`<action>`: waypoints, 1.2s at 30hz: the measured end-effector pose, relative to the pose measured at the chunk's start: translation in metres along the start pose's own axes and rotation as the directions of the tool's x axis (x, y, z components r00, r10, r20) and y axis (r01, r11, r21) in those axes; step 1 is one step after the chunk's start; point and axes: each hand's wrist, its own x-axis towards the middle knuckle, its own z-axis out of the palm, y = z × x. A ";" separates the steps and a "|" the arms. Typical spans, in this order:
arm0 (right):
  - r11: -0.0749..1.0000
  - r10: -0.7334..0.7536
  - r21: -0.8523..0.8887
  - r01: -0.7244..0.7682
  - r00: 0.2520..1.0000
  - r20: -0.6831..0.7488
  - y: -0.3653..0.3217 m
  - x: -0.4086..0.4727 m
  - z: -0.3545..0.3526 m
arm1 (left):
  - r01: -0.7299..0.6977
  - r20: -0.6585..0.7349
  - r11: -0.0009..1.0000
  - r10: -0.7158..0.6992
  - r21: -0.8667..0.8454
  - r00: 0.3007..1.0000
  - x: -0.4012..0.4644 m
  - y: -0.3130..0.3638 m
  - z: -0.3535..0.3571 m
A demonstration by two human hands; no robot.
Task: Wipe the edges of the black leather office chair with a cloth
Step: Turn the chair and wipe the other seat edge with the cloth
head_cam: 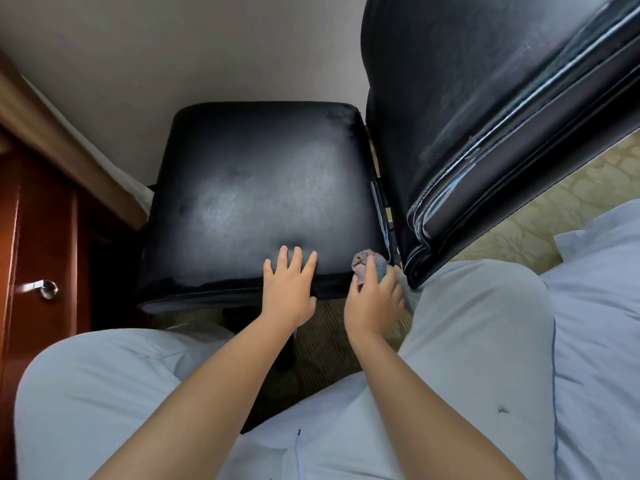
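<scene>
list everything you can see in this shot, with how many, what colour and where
chair seat: one, black leather, centre
chair back: one, black leather, upper right
cloth: one, grey-pink, seat's near right corner
cabinet: one, reddish wood, left
door handle: one, silver, on cabinet
carpet: beige patterned, right
bedding: white, lower right
trousers: light grey, bottom
left hand: flat on seat's near edge
right hand: gripping cloth

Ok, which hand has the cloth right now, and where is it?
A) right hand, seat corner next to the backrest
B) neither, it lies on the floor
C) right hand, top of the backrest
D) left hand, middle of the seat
A: the right hand grips the bunched cloth at the seat corner beside the backrest, while the left hand rests flat on the seat's near edge.
</scene>
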 end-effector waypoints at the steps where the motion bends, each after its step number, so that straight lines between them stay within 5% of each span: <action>1: 0.999 0.010 -0.038 -0.011 1.000 -0.007 -0.002 -0.005 0.003 | 0.014 0.010 1.000 -0.014 -0.011 1.000 0.002 0.002 -0.003; 13: 0.989 0.127 -0.103 -0.109 0.972 0.197 -0.006 0.047 -0.009 | -0.008 0.049 1.000 0.008 0.005 0.999 0.012 0.000 -0.017; 18: 0.924 0.192 0.279 -0.263 0.948 0.255 0.006 0.006 -0.009 | 0.037 0.100 0.999 -0.039 0.022 0.994 0.017 0.013 -0.025; 21: 0.801 0.384 0.385 -0.459 0.886 0.259 0.003 0.022 -0.004 | -0.008 0.185 0.997 -0.006 0.074 0.983 0.021 0.021 -0.027; 25: 0.952 0.195 0.199 -0.231 0.963 0.187 0.006 0.040 -0.004 | -0.012 0.226 0.992 -0.017 0.128 0.974 0.024 0.028 -0.027; 32: 0.997 0.066 0.035 -0.074 0.982 0.175 0.006 0.017 0.001 | -0.023 0.254 0.989 -0.015 0.147 0.967 0.026 0.025 -0.029; 36: 0.994 0.105 0.001 -0.107 0.981 0.164 0.005 0.004 -0.005 | -0.028 0.254 0.989 -0.010 0.147 0.967 0.025 0.024 -0.029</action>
